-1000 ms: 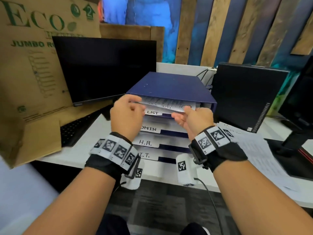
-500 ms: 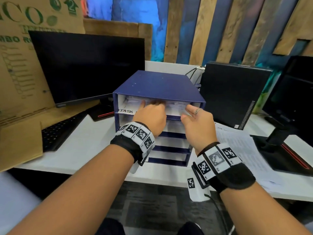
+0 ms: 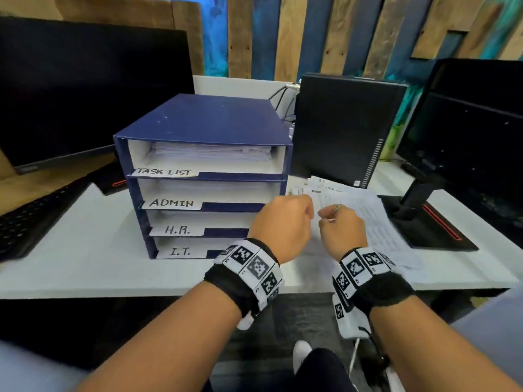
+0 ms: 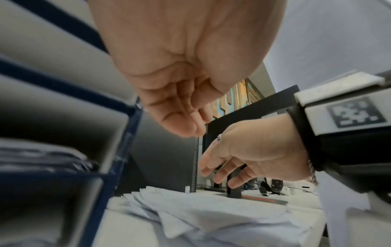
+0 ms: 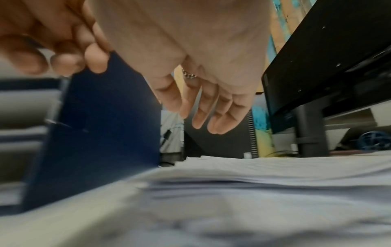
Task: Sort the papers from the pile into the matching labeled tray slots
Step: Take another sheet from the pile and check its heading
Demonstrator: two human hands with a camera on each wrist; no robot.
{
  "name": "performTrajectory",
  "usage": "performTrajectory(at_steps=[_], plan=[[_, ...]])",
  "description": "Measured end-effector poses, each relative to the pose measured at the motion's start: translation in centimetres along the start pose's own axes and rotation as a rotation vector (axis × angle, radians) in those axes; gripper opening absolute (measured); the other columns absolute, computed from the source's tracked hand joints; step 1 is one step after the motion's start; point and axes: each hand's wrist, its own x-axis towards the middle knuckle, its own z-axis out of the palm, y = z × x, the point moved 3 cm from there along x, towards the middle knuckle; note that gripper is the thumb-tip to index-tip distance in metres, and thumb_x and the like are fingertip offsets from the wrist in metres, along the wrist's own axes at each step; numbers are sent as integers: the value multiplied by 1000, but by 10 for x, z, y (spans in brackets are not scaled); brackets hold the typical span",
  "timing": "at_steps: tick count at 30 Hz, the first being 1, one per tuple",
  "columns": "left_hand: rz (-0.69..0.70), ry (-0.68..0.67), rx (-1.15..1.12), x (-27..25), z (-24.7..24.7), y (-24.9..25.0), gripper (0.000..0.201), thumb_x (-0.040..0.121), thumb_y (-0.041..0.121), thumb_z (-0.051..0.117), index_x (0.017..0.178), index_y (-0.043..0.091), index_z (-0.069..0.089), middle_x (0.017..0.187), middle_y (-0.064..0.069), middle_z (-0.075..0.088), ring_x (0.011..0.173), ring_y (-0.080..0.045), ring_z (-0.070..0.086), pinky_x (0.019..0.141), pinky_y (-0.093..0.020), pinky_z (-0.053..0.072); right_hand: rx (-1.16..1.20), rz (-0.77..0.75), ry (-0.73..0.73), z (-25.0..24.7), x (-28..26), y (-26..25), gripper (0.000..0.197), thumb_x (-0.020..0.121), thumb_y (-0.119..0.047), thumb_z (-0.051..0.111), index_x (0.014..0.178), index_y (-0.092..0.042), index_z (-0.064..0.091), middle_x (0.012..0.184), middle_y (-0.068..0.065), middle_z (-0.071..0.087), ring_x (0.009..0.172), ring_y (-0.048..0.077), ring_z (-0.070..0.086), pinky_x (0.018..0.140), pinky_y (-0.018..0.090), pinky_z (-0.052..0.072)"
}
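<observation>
A blue sorter tray point(image 3: 203, 120) stands on the white desk with slots labeled TASK LIST point(image 3: 165, 172), ADMIN point(image 3: 171, 203), H.R. point(image 3: 177, 230) and I.T. point(image 3: 180, 252). White sheets fill the top slot point(image 3: 212, 154). The paper pile point(image 3: 365, 216) lies to the tray's right point(image 4: 211, 210) point(image 5: 275, 170). My left hand point(image 3: 283, 222) point(image 4: 186, 117) hovers by the tray's right edge, fingers loosely curled, empty. Just right of it, my right hand point(image 3: 339, 224) point(image 5: 207, 113) hangs over the pile with relaxed fingers, holding nothing.
A dark monitor point(image 3: 90, 94) and keyboard point(image 3: 25, 216) sit left of the tray. A black computer case point(image 3: 345, 128) stands behind the pile. A second monitor point(image 3: 475, 131) on a stand with a flat base point(image 3: 430, 222) is at the right. The desk's front edge point(image 3: 141, 290) is near.
Both hands have left the TASK LIST slot, where the sheet now lies, and have dropped down and right to above the paper pile. The head view has shifted right too.
</observation>
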Motion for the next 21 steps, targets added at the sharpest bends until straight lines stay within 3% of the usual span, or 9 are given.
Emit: performTrajectory(at_steps=[5,7,9,12,14,16,18,21], plan=[[-126,-277,-59,19,71,5,38,95,10,43,131,17,54,127,-7,62,115,-26,58,98,-38,48,-416,95,-183,-18,21,63,37,98,-29,54,134,-17,58,133,7,63,118,29,60,100,40,49],[-175,-361,-76,26,95,5,48,96,11,43,144,12,41,141,-10,51,130,-29,47,109,-37,39,-519,108,-269,-22,22,79,37,100,-35,49,131,-17,59,130,8,64,116,29,61,99,42,50],[-248,-427,-56,32,113,2,55,98,16,42,151,11,28,150,-11,39,137,-33,33,114,-37,29,-571,100,-259,-28,23,88,34,99,-37,49,125,-21,64,125,5,67,111,27,63,97,42,51],[-350,-501,49,42,134,-5,52,101,24,40,147,6,26,146,-12,39,133,-34,33,109,-34,26,-617,69,-184,-39,27,95,39,96,-47,54,129,-28,62,128,2,66,115,27,61,99,42,50],[-384,-539,123,47,143,-11,52,101,30,39,145,6,26,147,-11,38,132,-33,35,102,-32,26,-650,52,-250,-41,31,101,47,92,-53,58,131,-27,60,136,2,58,121,28,56,101,45,49],[-420,-531,122,54,147,-17,55,100,33,42,146,7,27,149,-9,37,133,-32,37,104,-33,27,-657,63,-348,-43,35,108,49,89,-56,62,127,-24,61,135,3,55,118,28,56,101,43,49],[-456,-515,74,60,148,-24,56,98,37,47,145,9,32,148,-7,41,130,-29,44,109,-37,31,-636,55,-407,-46,40,112,50,86,-57,66,124,-24,62,133,3,56,115,25,59,100,39,48],[-505,-507,-69,64,144,-34,53,94,35,54,140,11,40,139,-7,52,121,-26,55,102,-37,45,-652,19,-417,-50,45,114,60,81,-59,71,130,-28,59,134,-2,57,116,21,59,99,34,48]])
